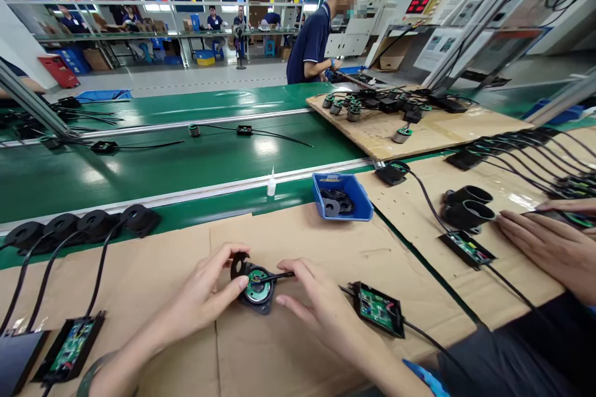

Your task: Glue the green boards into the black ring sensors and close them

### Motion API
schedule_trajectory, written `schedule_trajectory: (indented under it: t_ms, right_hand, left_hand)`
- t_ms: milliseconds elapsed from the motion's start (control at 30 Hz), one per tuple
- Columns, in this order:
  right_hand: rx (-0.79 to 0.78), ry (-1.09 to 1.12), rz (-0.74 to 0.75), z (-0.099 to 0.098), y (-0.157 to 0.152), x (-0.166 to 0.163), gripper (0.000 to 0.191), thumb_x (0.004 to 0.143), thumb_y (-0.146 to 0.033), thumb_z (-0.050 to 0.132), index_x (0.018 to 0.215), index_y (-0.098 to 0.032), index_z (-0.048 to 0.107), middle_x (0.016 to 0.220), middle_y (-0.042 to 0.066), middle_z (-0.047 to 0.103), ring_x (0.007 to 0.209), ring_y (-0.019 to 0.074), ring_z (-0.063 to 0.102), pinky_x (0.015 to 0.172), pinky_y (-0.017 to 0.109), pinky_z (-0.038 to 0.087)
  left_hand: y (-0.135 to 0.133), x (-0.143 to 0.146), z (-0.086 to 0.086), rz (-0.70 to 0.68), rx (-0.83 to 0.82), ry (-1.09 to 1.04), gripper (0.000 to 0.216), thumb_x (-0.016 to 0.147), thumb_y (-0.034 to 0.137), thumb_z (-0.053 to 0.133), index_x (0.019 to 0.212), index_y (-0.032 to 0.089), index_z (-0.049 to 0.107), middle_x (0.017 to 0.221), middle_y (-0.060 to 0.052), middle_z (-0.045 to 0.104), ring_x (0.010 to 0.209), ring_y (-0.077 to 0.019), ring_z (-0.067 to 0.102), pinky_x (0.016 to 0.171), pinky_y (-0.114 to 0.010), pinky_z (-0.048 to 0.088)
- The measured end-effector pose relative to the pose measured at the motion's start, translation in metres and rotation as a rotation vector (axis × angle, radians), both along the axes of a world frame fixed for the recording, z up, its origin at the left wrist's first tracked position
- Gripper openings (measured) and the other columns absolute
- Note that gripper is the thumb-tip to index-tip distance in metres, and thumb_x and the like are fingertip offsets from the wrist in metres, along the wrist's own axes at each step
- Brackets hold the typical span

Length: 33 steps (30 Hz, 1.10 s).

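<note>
In the head view, a black housing (264,308) with a round green circuit board (257,286) inside lies on the brown cardboard in front of me. My left hand (216,282) pinches a black ring (239,265) that stands tilted at the housing's left edge; its thumb reaches over the board's rim. From the board a black cable (279,276) runs right, between the thumb and fingers of my right hand (310,291). Beyond that hand, the cable leads to an open black box (379,308) with a green circuit board in it.
A blue bin (342,217) of black rings and a small white bottle (271,185) stand ahead. Several black housings (95,223) line the left. At the right, a co-worker's hands (549,248) work beside black tubes (468,214). Across the green conveyor (223,164) stands another person (311,37).
</note>
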State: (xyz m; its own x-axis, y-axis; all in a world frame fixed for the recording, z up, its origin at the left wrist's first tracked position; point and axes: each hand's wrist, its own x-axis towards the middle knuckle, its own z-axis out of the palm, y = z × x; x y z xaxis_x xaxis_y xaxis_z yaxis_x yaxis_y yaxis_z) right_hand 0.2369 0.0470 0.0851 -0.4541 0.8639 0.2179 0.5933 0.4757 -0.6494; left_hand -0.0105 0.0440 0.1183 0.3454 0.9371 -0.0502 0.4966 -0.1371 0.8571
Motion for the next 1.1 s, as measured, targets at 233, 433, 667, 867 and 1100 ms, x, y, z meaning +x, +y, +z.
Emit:
schedule_trajectory:
  t_ms: [233, 433, 667, 867, 1100]
  right_hand:
    - [0.09, 0.071, -0.041, -0.005, -0.016, -0.007, 0.018, 0.099, -0.019, 0.045, 0.103, -0.022, 0.062, 0.089, 0.005, 0.07, 0.076, 0.0192, 0.071, 0.064, 0.029, 0.057]
    - [-0.048, 0.078, -0.049, 0.001, -0.026, -0.009, 0.018, 0.097, -0.023, 0.046, 0.096, -0.021, 0.064, 0.079, 0.002, 0.07, 0.059, 0.0157, 0.066, 0.052, 0.027, 0.047]
    - [-0.406, 0.202, -0.062, 0.002, -0.022, -0.013, 0.022, 0.093, -0.028, 0.047, 0.083, -0.02, 0.066, 0.069, 0.001, 0.07, 0.059, 0.0164, 0.063, 0.053, 0.026, 0.041]
    - [-0.549, 0.297, -0.054, 0.001, -0.01, -0.014, 0.022, 0.088, -0.032, 0.052, 0.081, -0.018, 0.066, 0.076, 0.004, 0.073, 0.069, 0.0182, 0.065, 0.061, 0.027, 0.045]
    - [-0.609, 0.332, -0.05, 0.006, -0.006, -0.014, 0.022, 0.087, -0.032, 0.053, 0.081, -0.016, 0.067, 0.074, 0.005, 0.072, 0.068, 0.0173, 0.064, 0.062, 0.026, 0.046]
  left_hand:
    - [-0.007, 0.004, -0.001, -0.127, -0.012, 0.041, 0.032, 0.092, 0.027, 0.056, 0.124, 0.026, 0.055, 0.121, -0.007, 0.063, 0.11, -0.0221, 0.061, 0.095, -0.033, 0.052]
    - [-0.021, 0.007, -0.017, -0.11, 0.188, 0.115, 0.036, 0.089, 0.022, 0.06, 0.124, 0.026, 0.054, 0.116, -0.006, 0.066, 0.106, -0.0212, 0.066, 0.09, -0.03, 0.056]
    - [-0.044, 0.009, -0.037, 0.036, 0.475, 0.236, 0.041, 0.089, 0.027, 0.065, 0.128, 0.022, 0.052, 0.114, -0.01, 0.068, 0.103, -0.0217, 0.07, 0.089, -0.027, 0.059]
    - [-0.031, 0.004, -0.016, -0.042, 0.452, 0.236, 0.039, 0.092, 0.034, 0.061, 0.13, 0.023, 0.055, 0.121, -0.01, 0.067, 0.108, -0.0233, 0.068, 0.093, -0.032, 0.058]
    - [-0.013, 0.011, 0.0, -0.206, 0.595, 0.288, 0.027, 0.098, 0.029, 0.052, 0.119, 0.019, 0.064, 0.111, -0.012, 0.069, 0.098, -0.0212, 0.07, 0.081, -0.032, 0.062]
